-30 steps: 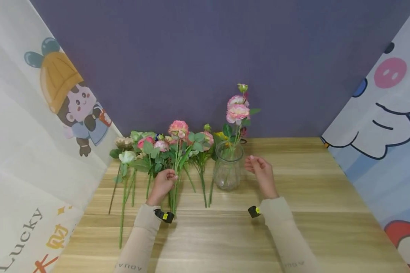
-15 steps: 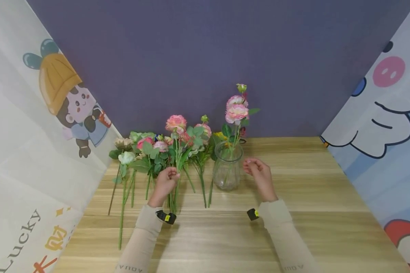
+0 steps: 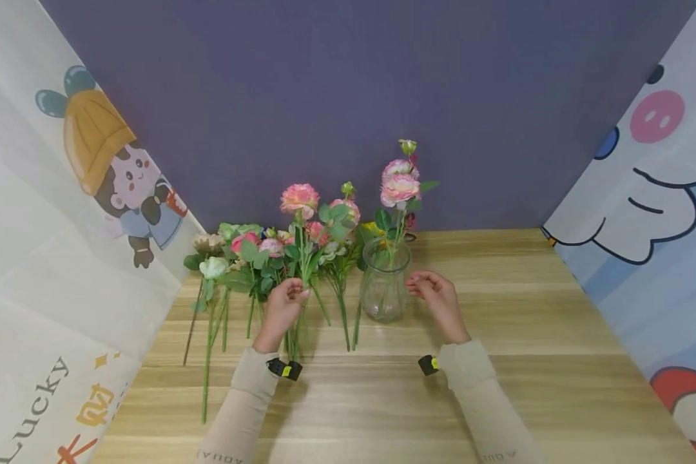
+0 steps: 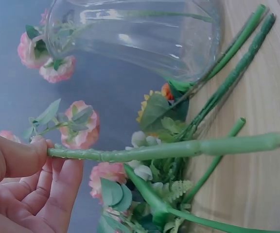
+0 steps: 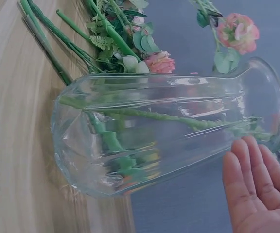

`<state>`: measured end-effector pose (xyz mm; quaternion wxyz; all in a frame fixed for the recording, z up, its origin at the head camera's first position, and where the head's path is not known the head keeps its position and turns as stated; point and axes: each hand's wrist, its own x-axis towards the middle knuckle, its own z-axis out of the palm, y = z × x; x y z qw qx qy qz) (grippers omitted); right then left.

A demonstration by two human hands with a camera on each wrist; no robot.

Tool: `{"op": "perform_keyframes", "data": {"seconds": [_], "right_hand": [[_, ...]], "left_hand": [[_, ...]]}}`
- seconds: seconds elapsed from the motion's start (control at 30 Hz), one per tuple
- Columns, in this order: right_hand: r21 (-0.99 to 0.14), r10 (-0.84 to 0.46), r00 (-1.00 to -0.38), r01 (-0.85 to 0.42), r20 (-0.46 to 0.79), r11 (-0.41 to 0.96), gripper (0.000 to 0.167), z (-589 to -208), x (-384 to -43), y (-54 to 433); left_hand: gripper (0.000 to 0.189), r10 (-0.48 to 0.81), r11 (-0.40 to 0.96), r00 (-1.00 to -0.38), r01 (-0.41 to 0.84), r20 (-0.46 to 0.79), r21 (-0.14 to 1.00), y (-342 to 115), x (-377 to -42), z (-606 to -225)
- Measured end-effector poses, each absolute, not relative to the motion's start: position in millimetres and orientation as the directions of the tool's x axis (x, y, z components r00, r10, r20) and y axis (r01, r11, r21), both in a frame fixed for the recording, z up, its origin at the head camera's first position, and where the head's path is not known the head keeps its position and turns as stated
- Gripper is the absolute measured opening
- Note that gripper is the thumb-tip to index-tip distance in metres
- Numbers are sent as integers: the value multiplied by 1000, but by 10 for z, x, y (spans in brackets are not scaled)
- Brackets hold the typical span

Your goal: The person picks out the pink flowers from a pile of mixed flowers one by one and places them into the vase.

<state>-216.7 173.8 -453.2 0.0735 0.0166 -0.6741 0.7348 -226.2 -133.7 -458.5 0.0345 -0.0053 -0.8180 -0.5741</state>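
My left hand (image 3: 283,306) pinches a pink peony-like flower (image 3: 299,198) by its green stem (image 4: 169,151) between thumb and fingers. It stands roughly upright, left of the glass vase (image 3: 374,299), its stem's lower end free in the left wrist view. The vase holds a spray of pink-and-white flowers (image 3: 400,189), the stem showing through the glass. Beside the vase, on its right, my right hand (image 3: 437,299) holds nothing, its fingers slightly bent. In the right wrist view the fingertips lie close to the vase wall (image 5: 179,87); whether they touch it I cannot tell.
Several loose flowers lie along the back left of the wooden table (image 3: 499,386), among them a pale green one (image 3: 214,267) with a long stem pointing toward me. A yellow flower (image 3: 372,229) lies behind the vase. A dark wall (image 3: 325,96) borders the back.
The pink flower has risen in my left hand, which has moved slightly up and right. My right hand has shifted slightly left toward the vase. The vase stays put.
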Motion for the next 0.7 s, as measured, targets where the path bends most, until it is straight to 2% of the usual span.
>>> {"op": "perform_keyframes", "data": {"seconds": [0.37,0.7], "right_hand": [[-988,0,-988,-156,156,5,25,-4424,-2147,1725],[-980,-48,-980,-196,195,30,26,-4383,-2119,1672]], "left_hand": [[18,-28,365,-968,223,250,904,-1247,-2232,-4507],[16,-21,373,-935,320,353,871,-1150,-2125,-4286]]}}
